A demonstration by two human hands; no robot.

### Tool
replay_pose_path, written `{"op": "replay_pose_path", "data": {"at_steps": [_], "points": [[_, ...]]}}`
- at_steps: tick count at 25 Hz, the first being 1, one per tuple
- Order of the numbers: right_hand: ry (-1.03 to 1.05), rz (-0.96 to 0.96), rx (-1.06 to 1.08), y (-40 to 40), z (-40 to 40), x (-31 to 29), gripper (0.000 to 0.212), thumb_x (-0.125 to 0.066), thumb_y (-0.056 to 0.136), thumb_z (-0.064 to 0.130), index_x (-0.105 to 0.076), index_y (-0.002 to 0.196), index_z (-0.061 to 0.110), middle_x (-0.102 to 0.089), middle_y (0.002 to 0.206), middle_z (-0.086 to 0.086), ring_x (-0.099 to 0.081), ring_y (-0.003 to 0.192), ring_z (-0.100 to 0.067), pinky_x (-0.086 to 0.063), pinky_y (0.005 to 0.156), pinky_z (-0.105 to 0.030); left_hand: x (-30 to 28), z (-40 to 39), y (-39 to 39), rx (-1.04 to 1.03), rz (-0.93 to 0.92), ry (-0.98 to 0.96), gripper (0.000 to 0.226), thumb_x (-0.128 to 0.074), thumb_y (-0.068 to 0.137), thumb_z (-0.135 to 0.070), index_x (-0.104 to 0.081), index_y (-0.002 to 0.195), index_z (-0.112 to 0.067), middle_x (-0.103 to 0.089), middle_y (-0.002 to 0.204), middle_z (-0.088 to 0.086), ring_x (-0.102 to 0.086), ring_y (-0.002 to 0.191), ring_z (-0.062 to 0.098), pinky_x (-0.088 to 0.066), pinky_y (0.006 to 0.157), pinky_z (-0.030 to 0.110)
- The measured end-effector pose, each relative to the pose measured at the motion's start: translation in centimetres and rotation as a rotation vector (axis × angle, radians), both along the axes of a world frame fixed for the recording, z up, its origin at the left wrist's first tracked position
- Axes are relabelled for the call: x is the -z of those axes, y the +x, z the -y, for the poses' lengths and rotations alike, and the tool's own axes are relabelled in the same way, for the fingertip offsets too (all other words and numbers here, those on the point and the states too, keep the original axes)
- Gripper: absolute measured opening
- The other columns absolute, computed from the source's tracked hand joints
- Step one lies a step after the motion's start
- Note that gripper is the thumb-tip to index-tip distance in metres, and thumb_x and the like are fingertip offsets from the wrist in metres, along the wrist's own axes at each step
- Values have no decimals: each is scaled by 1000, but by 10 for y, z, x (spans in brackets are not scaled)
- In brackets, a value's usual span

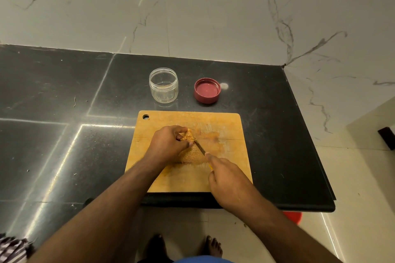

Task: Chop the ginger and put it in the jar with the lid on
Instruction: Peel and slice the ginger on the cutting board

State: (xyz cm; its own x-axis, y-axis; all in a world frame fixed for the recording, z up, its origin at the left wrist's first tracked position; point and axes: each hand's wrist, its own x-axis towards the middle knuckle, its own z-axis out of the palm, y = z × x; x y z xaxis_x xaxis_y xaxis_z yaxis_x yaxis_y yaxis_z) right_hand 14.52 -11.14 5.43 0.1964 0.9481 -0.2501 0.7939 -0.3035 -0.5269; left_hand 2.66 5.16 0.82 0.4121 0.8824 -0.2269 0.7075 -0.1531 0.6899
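Note:
A piece of ginger (189, 136) with cut lines across its face lies on the wooden chopping board (226, 126). My left hand (168, 145) pinches the ginger from the left with curled fingers. My right hand (226, 175) grips a yellow-handled knife, its forefinger laid along the spine; the blade (199, 147) meets the ginger's near side. A pile of chopped ginger (191, 157) lies just in front of my left hand. Behind the board a clear empty jar (163, 85) stands upright, and its red lid (207, 90) lies upside down to the right.
The board sits on a black stone counter (64, 113) near its front edge, and the counter ends at the right (310, 134). A marble wall rises behind. A striped cloth (12, 247) shows at bottom left, and something red (294, 216) sits under the counter edge.

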Motion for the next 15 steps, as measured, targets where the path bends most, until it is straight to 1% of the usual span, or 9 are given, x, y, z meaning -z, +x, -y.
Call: {"op": "replay_pose_path", "data": {"at_steps": [2,4,5,6,8,10,12,13,15], "points": [[-16,32,19,6,3,-5,53,-33,102,20,-24,154,28,-51,125,0,-54,102,-14,-45,80,-26,0,1,-1,11,0,2,56,-80,82,-33,-61,134,-26,-66,102,-7,-62,95,11,-56,84,32],[38,136,115,19,1,-9,55,-32,103,22,-16,154,33,-48,123,2,-55,92,-15,-48,76,-31,1,1,-2,20,7,5,55,-80,83,-33,-61,134,-26,-64,98,-8,-60,93,10,-55,82,32],[96,185,165,26,1,-11,55,-33,103,22,-16,154,33,-48,122,2,-56,89,-15,-51,76,-32,1,1,-2,23,11,5,55,-80,83,-32,-60,134,-26,-64,97,-8,-60,92,10,-55,81,31],[153,188,192,32,0,-12,54,-35,103,23,-20,154,31,-49,123,3,-57,90,-14,-52,78,-32,1,1,-3,26,15,6,55,-80,83,-32,-60,134,-27,-63,97,-9,-59,91,9,-53,78,29],[173,71,139,34,-1,-12,53,-39,101,22,-30,152,30,-52,129,3,-57,101,-12,-50,86,-28,2,1,-4,34,22,8,55,-80,83,-33,-60,134,-27,-63,97,-9,-59,89,8,-51,73,27],[113,-23,34,27,0,-10,51,-40,100,21,-35,150,32,-53,134,2,-55,108,-10,-47,91,-25,2,2,-5,36,38,5,53,-80,82,-33,-61,131,-28,-62,96,-9,-59,87,8,-50,70,27],[67,-38,-16,23,0,-4,50,-39,100,20,-38,148,31,-53,136,2,-53,115,-11,-45,96,-26,3,2,-7,26,58,-1,51,-81,81,-32,-61,127,-30,-62,96,-8,-59,84,9,-50,69,29],[56,-41,-15,23,0,-2,49,-39,99,20,-39,148,31,-54,136,2,-54,115,-12,-45,96,-26,4,1,-8,21,65,-2,50,-81,81,-32,-61,126,-30,-61,95,-8,-59,84,10,-50,68,29],[35,-35,20,28,-1,1,50,-39,99,20,-40,147,32,-55,132,2,-56,103,-11,-47,87,-25,4,-1,-8,20,62,-6,51,-81,80,-33,-60,125,-28,-61,96,-8,-58,83,9,-48,65,27]]}}
